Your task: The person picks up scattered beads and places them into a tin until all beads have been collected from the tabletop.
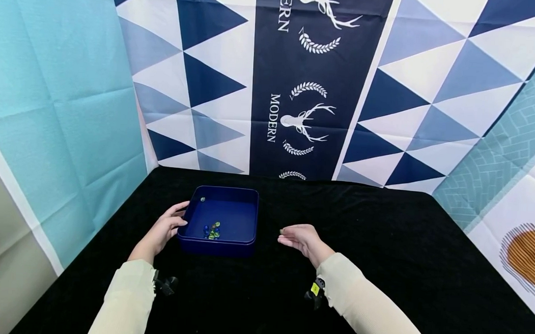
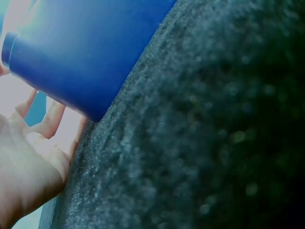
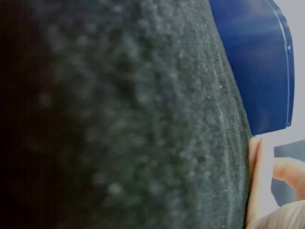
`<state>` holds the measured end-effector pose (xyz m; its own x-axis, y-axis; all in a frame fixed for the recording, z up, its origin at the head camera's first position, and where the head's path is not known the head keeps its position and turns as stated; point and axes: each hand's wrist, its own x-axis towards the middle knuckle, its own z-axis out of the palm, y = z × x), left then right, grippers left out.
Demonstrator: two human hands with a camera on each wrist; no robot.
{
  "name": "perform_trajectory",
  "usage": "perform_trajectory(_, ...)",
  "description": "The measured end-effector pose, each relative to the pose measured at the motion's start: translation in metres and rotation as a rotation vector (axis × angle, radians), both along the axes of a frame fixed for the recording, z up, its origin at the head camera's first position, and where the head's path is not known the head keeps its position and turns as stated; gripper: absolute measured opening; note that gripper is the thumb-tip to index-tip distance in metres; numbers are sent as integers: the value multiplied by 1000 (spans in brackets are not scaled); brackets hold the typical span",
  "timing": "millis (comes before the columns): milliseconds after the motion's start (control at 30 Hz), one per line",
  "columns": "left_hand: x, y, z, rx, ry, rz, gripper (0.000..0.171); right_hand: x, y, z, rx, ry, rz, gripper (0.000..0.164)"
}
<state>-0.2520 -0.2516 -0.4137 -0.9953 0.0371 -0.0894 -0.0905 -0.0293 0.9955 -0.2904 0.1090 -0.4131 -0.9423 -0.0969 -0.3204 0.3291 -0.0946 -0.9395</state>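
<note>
A dark blue, rounded square box [image 1: 237,215] stands on the black cloth, with several small glass marbles [image 1: 212,231] gathered inside near its front left. One more marble [image 1: 202,199] lies by the back left corner. My left hand [image 1: 159,232] rests against the box's left wall with fairly straight fingers; in the left wrist view its fingers [image 2: 52,119] touch the blue side. To the right of the box, my right hand [image 1: 302,239] is apart from it and low over the cloth. Between its fingertips it pinches a small yellowish marble, mostly hidden.
Black cloth [image 1: 379,249] covers the table. A patterned curtain [image 1: 217,77] hangs behind its far edge, and a light blue curtain [image 1: 66,91] hangs along the left side. Each wrist carries a small black camera.
</note>
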Motion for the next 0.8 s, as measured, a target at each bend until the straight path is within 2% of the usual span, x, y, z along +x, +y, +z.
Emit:
perform_trajectory(200,0,1,0,-11,-4,-1,62,-1,-3,1,-13,2,-13,13)
perform_trajectory(533,2,1,1,-8,-2,4,62,1,-7,-3,-165,34,-118,19)
perform_trajectory(800,3,1,1,-4,-4,3,62,-1,-9,-3,-228,121,-153,17)
